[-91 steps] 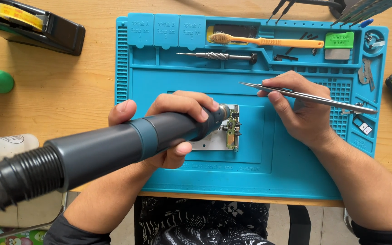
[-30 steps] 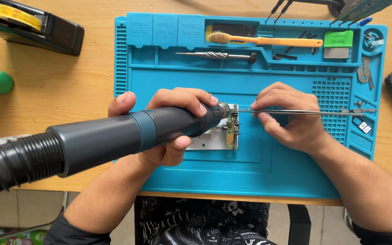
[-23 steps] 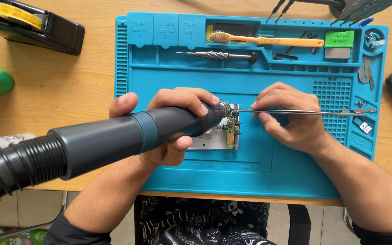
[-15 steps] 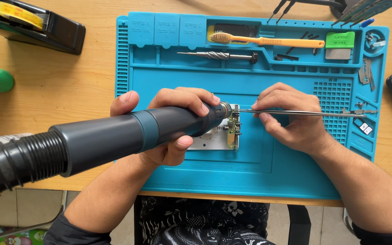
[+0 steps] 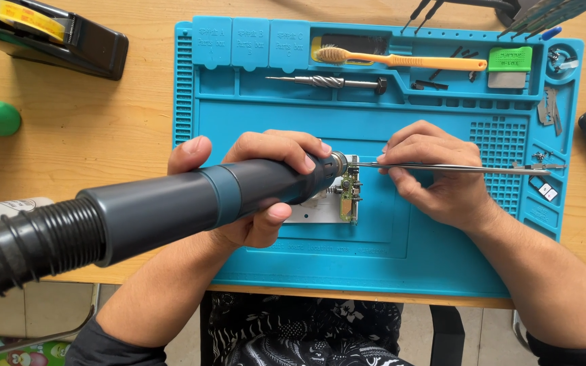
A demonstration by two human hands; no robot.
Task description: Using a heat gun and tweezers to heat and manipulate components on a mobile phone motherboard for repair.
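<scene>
The hot-air handle (image 5: 239,196) is clamped in the left hand (image 5: 252,186), nozzle right beside the circuit board (image 5: 344,196); tweezers (image 5: 449,167), pinched in the right hand (image 5: 435,173), apparently meet the board from the right.

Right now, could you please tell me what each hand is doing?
Left hand: closed around the grey hot-air tool.
Right hand: closed on metal tweezers.

We see a bright, evenly lit scene under soft daylight-like light, with only faint shadows beneath the hands on the blue mat (image 5: 442,264). No harsh glare shows. The centre is sharp, while the grey handpiece (image 5: 171,210) looms large and slightly soft toward the lower left edge.
</scene>
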